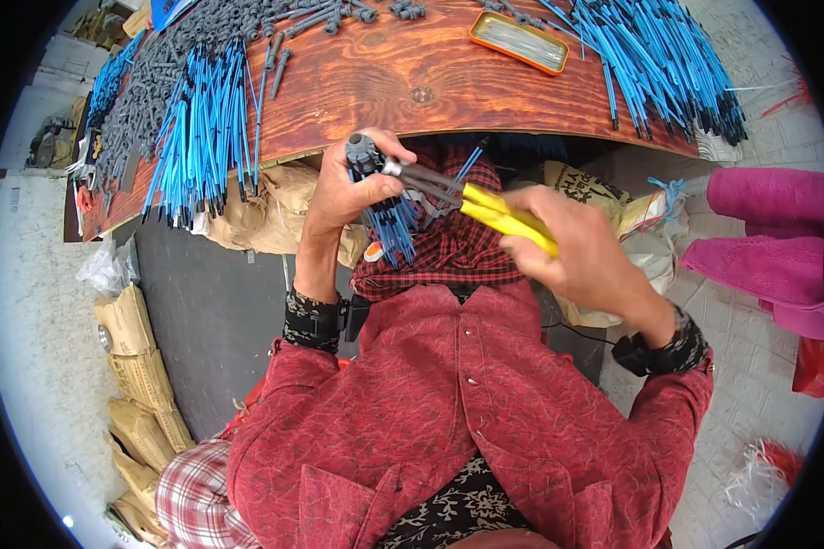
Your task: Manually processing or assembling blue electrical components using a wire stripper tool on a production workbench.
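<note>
My left hand is raised just off the table's near edge, its fingers closed around a grey ribbed plastic fitting. Below the fitting hangs a bunch of thin blue rods with black ends; how they join it is hidden by my fingers. My right hand grips the yellow handles of what look like pliers, smeared by motion. Their metal jaws reach left to the fitting, by my left thumb; whether they touch it I cannot tell.
The brown wooden table carries a heap of grey plastic fittings, blue rods at left, more blue rods at right, and an orange-rimmed tin of thin pins. Paper sacks stand beneath. Pink cloths hang at right.
</note>
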`<state>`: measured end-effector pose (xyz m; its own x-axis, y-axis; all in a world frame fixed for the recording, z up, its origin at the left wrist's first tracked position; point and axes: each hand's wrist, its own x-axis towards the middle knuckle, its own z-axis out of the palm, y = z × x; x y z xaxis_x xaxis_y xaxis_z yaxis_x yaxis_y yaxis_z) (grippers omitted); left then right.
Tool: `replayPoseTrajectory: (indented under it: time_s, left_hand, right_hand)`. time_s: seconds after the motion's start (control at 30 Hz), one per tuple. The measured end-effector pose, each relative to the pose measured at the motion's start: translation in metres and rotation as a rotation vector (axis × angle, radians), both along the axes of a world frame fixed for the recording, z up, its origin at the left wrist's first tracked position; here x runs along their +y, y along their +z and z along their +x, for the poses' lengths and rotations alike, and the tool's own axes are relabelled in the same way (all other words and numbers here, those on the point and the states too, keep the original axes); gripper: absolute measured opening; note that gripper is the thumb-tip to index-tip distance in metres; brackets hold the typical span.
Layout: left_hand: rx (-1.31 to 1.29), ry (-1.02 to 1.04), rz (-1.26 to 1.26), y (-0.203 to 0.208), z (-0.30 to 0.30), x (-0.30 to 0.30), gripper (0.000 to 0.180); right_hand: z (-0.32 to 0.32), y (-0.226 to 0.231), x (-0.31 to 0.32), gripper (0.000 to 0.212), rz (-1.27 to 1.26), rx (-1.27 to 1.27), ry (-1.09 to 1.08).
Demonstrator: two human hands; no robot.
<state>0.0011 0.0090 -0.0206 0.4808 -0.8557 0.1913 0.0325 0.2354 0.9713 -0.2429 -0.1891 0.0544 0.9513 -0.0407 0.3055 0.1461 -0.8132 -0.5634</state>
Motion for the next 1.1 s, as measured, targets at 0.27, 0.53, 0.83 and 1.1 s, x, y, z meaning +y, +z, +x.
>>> replayPoseTrajectory:
  time_s: [0.27, 0.53, 0.83, 1.1]
  left_hand:
    - [0.055, -0.040, -0.015, -0.016, 0.006, -0.003, 0.072]
    - [0.077, 0.021, -0.007, -0.008, 0.002, -0.003, 0.070]
    - [0.078, -0.088, -0.007, -0.003, -0.003, -0.004, 0.082]
    - [0.081, -0.056, -0.038, -0.014, 0.000, 0.001, 0.079]
  right_hand:
    - [0.004, -0.007, -0.020, 0.047, 1.169, 0.872, 0.230]
    - [-0.003, 0.011, 0.004, 0.066, -0.059, 0.045, -0.039]
    - [0.008, 0.017, -0.021, 0.064, 1.305, 1.043, 0.230]
    - [0.006, 0.010, -0.018, 0.068, 1.014, 0.812, 0.106]
